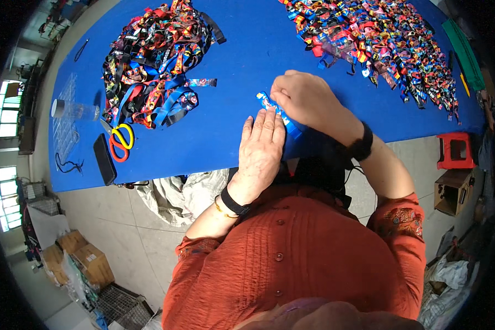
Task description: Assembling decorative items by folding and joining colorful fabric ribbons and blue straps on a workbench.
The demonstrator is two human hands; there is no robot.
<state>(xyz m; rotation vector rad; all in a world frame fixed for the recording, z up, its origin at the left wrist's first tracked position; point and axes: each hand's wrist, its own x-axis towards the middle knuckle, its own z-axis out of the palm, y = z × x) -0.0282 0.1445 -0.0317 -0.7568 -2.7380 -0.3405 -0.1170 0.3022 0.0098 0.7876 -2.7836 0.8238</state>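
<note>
A short blue printed strap [265, 100] lies at a slant on the blue table, partly under my hands. My left hand [263, 144] rests flat on it, fingers stretched out and side by side. Just to the right, my right hand [307, 100] is closed, thumb and fingers pinched together by the strap's far end. What that pinch holds, if anything, is hidden. To the left is a tangled heap of printed straps [154, 60] in red, black and blue. A larger pile of short looped straps [379, 41] spreads over the far right.
Scissors [121, 140] with red and yellow handles lie near a black phone-like slab [104, 158] at the table's [242, 49] left. Beside them are a clear cylindrical container [74, 110] and a wire grid [66, 129]. A red stool [455, 151] stands right.
</note>
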